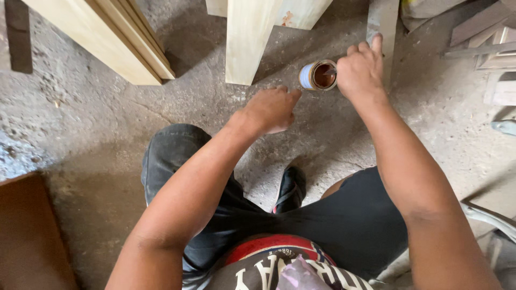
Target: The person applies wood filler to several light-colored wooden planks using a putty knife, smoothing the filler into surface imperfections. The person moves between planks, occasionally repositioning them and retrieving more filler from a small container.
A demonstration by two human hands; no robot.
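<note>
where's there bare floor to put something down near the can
Bare concrete lies left of the left hand, between the slanted pale planks and the left knee. Another open patch sits right of the right forearm, below the scrap wood. It is crowded around the open can, hemmed by the upright board and the right hand.

Can w/ blue-white label, red-brown liquid; pale yellow boards; grey floor.
</note>
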